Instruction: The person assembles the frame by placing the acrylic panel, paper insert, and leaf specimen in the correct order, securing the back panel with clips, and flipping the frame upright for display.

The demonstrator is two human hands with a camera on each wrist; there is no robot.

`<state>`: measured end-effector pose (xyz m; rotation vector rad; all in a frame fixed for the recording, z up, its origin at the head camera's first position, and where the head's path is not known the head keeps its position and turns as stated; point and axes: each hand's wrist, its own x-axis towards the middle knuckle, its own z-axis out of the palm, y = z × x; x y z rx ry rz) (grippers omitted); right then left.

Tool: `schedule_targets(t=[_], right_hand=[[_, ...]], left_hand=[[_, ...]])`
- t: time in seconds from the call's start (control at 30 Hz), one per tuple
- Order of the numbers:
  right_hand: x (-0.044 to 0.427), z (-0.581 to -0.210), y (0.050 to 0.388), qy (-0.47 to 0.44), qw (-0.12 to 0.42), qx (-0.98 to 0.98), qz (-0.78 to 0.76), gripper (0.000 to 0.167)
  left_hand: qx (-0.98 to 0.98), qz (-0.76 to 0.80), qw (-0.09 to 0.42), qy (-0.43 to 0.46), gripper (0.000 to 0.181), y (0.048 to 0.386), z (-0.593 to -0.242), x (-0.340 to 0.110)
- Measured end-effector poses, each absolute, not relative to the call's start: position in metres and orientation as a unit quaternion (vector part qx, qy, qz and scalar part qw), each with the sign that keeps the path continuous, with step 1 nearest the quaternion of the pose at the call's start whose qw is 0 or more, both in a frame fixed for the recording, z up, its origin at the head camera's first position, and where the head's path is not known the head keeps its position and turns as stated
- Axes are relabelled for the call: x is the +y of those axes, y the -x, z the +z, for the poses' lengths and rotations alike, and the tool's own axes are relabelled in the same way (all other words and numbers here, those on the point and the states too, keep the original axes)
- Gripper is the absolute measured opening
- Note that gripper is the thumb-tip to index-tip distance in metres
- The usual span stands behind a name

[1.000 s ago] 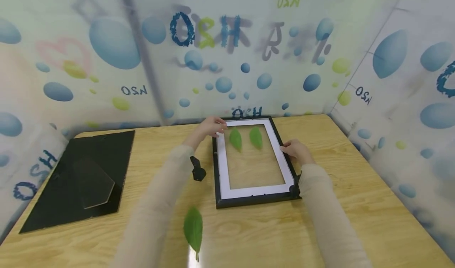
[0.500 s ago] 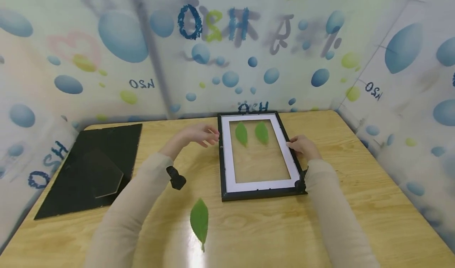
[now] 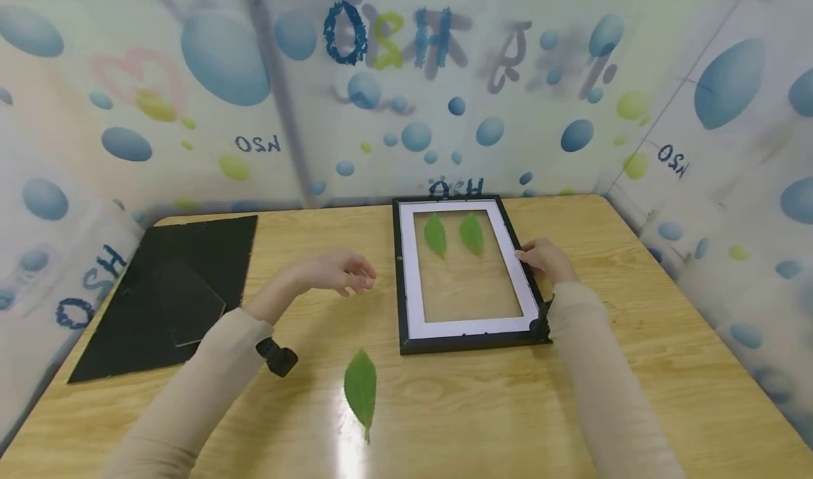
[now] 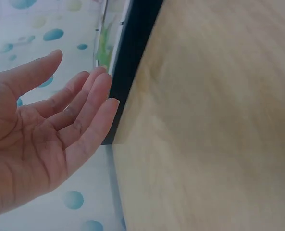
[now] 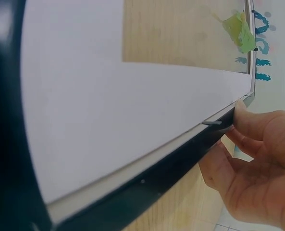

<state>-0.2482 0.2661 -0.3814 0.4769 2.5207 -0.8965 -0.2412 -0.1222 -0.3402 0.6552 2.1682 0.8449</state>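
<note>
A black picture frame (image 3: 406, 310) with a white mat lies on the table, and two green leaves (image 3: 471, 233) rest side by side in the upper part of its window. My right hand (image 3: 545, 259) pinches the frame's right side, thumb on the upper edge and fingers against the outer side, as the right wrist view (image 5: 262, 163) shows. To the left of the frame, my left hand (image 3: 333, 271) hovers above the table with relaxed fingers and holds nothing. A third green leaf (image 3: 360, 389) lies on the wood in front of the left hand.
A black backing board (image 3: 127, 310) with a folded stand lies on the left part of the wooden table (image 3: 464, 408). Walls with printed blue and green drops (image 3: 416, 137) border the table at the back and sides.
My left hand has left the frame's upper left corner and moved left and towards me. My right hand stays at the frame's right side. The view has shifted slightly.
</note>
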Motion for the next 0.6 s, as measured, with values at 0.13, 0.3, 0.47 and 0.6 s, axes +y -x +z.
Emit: schedule_targets(t=[0.13,0.3,0.47,0.6], right_hand=[[0.266,-0.380,0.247,-0.166,0.207,0.911,-0.316,0.048],[0.268,-0.378,0.249,-0.172,0.209,0.908,-0.319,0.048],[0.266,-0.379,0.249,-0.178,0.211,0.904,-0.328,0.048],[0.264,-0.377,0.245,-0.171,0.213,0.907,-0.322,0.048]], left_hand=[[0.832,0.327,0.370,-0.254,0.042,0.228,-0.350,-0.130],[0.827,0.322,0.378,-0.264,0.038,0.219,-0.357,-0.133],[0.828,0.299,0.376,-0.290,0.035,0.209,-0.361,-0.135],[0.818,0.293,0.379,-0.317,0.035,0.200,-0.365,-0.137]])
